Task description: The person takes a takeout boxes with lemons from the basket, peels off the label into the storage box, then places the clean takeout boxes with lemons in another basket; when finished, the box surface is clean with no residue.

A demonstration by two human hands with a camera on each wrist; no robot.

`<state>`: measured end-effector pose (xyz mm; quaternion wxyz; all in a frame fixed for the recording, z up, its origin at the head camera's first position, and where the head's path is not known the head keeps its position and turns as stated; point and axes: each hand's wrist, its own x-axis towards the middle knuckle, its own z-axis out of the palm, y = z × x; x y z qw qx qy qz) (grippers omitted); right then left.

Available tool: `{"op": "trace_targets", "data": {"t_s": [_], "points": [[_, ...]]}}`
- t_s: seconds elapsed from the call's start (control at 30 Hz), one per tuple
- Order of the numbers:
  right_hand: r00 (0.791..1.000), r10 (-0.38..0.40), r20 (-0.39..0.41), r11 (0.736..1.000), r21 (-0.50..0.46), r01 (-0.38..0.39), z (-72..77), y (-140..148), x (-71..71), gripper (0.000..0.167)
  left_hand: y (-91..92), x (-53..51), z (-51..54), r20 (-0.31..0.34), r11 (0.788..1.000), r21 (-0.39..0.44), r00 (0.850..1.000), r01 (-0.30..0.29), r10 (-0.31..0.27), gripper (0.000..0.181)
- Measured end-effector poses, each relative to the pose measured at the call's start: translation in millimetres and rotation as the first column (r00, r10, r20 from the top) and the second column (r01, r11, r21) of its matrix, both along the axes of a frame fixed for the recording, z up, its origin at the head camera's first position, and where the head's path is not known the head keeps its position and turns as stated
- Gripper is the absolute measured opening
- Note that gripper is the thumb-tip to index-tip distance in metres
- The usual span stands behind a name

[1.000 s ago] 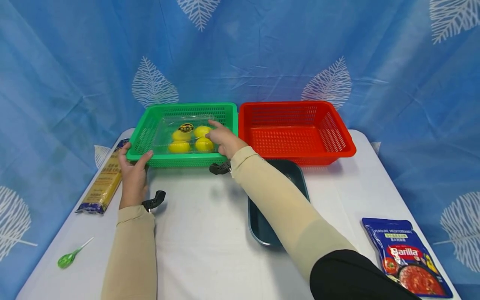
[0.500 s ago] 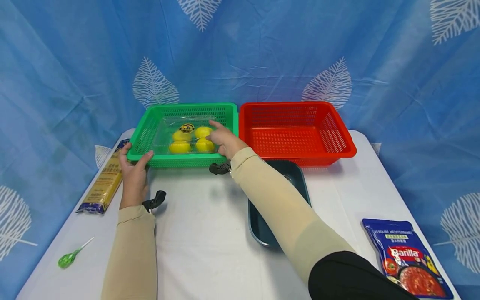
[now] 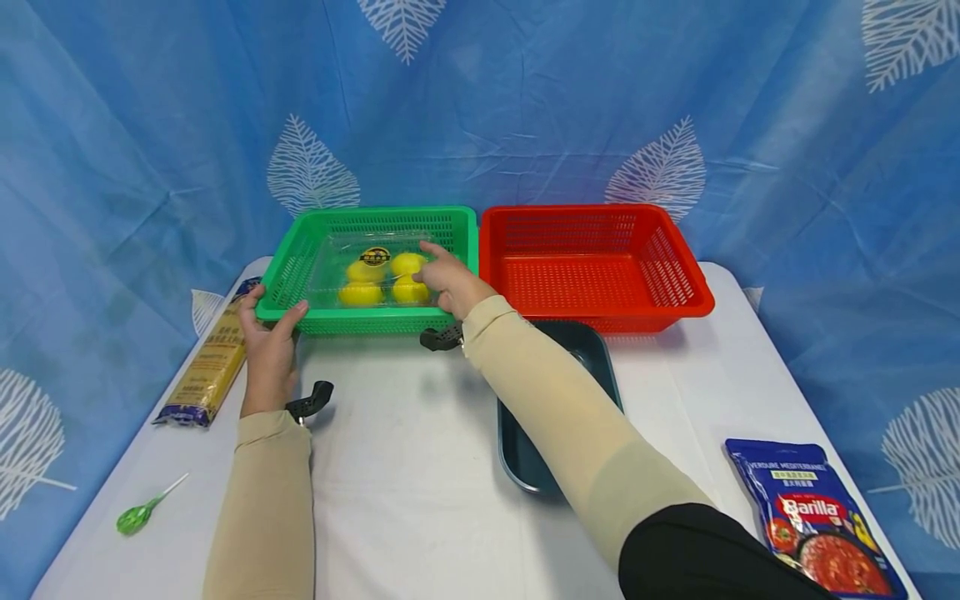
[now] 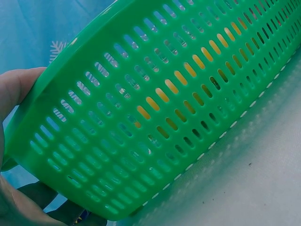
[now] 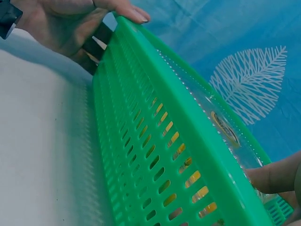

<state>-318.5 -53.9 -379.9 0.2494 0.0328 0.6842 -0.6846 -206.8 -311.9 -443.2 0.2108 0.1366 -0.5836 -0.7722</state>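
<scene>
A clear plastic box of lemons (image 3: 362,293), with a black label on its lid, lies in the green basket (image 3: 360,321). My left hand (image 3: 272,354) grips the basket's near left corner, thumb at the near rim and fingers round the side. In the left wrist view, yellow fruit shows through the slots of the basket wall (image 4: 113,136). My right hand (image 3: 453,279) reaches over the basket's near right side and holds the box by its right end. In the right wrist view, a digit (image 5: 275,176) of that hand lies on the clear lid; the rest is mostly out of frame.
A red basket (image 3: 600,321) stands right of the green one. The right forearm crosses a dark tray (image 3: 525,462). A yellow pasta packet (image 3: 206,367) and a green lollipop (image 3: 137,518) lie at left, a blue Barilla pouch (image 3: 813,508) at front right.
</scene>
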Motion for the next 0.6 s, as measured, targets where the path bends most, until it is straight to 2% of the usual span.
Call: {"op": "trace_targets", "data": {"t_s": [0.3,0.6], "points": [[0.999,-0.037,0.016,0.994,-0.104,0.039,1.3,-1.6,5.5,0.072,0.6,1.6,0.6,-0.003,1.0,-0.004,1.0,0.0,0.0,0.076],[0.998,-0.055,-0.033,0.997,-0.063,0.053,-0.7,-4.1,3.6,0.067,0.1,1.6,-0.8,0.002,1.0,-0.017,1.0,-0.001,0.001,0.078]]}}
